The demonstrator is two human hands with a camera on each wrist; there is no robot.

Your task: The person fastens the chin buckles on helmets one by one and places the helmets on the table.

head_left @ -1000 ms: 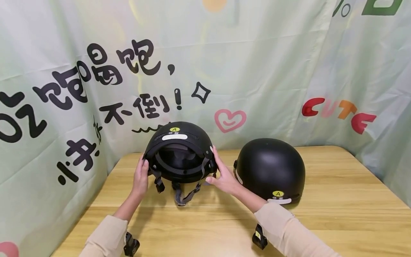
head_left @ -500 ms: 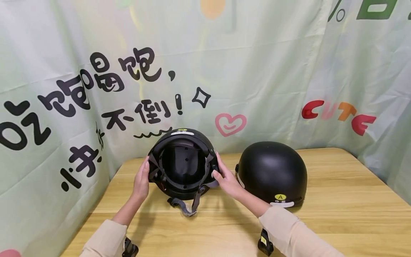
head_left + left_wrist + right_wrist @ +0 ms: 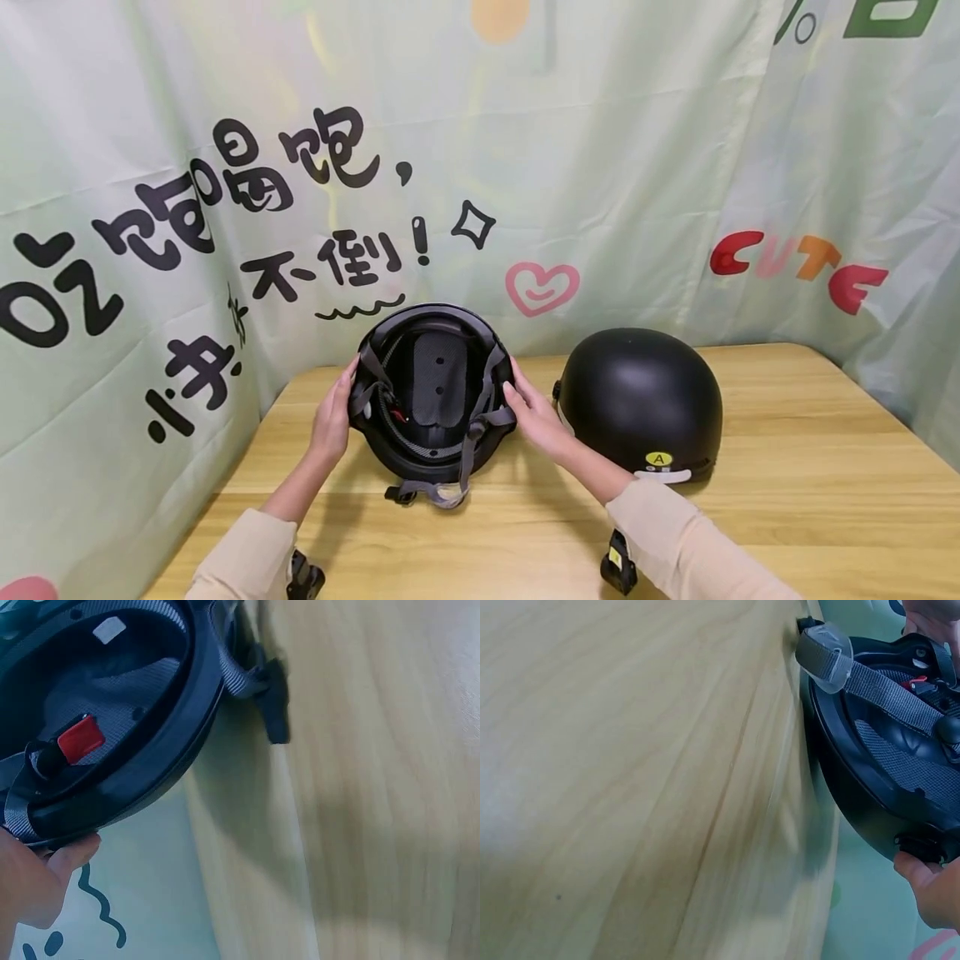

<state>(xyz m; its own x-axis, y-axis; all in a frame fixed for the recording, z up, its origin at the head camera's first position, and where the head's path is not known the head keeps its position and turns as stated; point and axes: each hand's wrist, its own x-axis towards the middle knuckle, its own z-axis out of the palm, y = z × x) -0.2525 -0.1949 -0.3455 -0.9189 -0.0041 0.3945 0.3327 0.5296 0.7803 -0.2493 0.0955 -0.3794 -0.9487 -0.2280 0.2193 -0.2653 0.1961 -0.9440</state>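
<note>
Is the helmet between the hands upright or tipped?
Tipped. The helmet has its hollow facing the head camera, with inner padding and chin strap plainly visible.

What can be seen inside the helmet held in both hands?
Inside the held helmet are a dark pad, grey straps and a red tab. Whatever lies behind the pad is covered, and the straps hide parts of the side lining.
</note>
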